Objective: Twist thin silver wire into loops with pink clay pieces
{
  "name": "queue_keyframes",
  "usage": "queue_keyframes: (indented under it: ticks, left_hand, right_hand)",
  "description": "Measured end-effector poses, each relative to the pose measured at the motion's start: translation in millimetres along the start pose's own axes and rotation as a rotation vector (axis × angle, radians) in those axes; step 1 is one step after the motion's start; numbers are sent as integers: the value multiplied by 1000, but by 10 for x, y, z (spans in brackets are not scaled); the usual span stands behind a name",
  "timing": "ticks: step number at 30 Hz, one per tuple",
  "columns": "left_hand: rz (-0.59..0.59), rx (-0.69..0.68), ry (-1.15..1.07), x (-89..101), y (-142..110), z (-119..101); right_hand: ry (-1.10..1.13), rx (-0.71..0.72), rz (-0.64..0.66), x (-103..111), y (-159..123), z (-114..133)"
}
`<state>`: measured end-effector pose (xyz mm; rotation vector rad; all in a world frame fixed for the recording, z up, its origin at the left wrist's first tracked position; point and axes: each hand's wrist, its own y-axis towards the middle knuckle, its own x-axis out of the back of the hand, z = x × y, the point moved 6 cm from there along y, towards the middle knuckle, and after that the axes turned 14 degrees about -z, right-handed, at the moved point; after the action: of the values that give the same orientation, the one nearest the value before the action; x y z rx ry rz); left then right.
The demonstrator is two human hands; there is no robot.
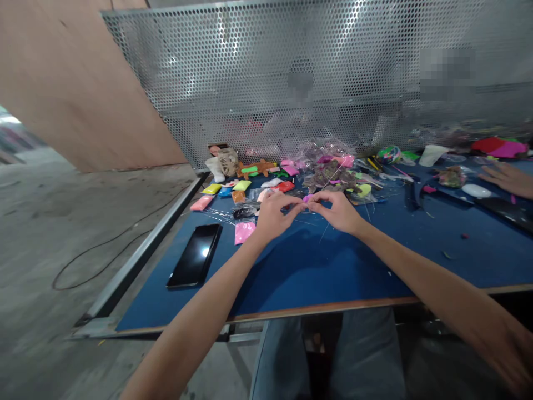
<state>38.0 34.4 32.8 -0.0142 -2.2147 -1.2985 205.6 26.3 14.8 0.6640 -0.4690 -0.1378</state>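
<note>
My left hand [278, 213] and my right hand [338, 211] meet above the middle of the blue table [291, 278]. Between their pinched fingertips is a small purple piece of soft clay [307, 198], partly covered by the fingers. A thin wire-like line rises near the right fingers; whether it joins the clay I cannot tell. Left of my left hand lie a pink clay packet [244, 233], a dark bundle in clear wrap [245, 213] and several thin wires. Just beyond the hands sits a grey-brown fuzzy heap [328, 176].
A black phone [195, 255] lies at the left. Colourful packets, including a yellow one [211, 189] and a red one [285, 186], line the back before a perforated metal panel [266, 66]. At right are a white cup [432, 155] and another person's hand [510, 178].
</note>
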Motion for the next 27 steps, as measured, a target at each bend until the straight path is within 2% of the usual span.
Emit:
queue_keyframes:
  ticks: [4,6,9,11,13,15,18,20,22,27]
  left_hand:
    - [186,336,-332,-117,-21,102]
    - [221,484,-472,-160,-50,162]
    - [254,626,-615,-208,-95,210]
    - [258,653,-642,-220,-108,199]
    - [222,588,-599,-202,-91,160]
    - [122,451,-486,-147,-53,120]
    - [-51,151,-190,-42,-12,63]
    - [-102,-77,26,-16,-18,20]
    - [-133,-245,176,-5,-36,5]
    - [-199,-433,310,57,-64,-17]
  right_hand:
    - [-258,273,-155,59,-43,140]
    - [-338,390,-181,56,-76,197]
    - [-399,522,-198,58,-124,277]
    - [-420,568,-204,63,-144,316]
    - [-410,541,-226,82,-135,320]
    - [-355,431,-260,108,-97,274]
    - [-165,178,-247,102,-28,122]
    - [-18,42,-194,53,-3,25]
    - [90,-48,-141,-5,2,-44]
    - [295,-276,-79,-110,-30,-172]
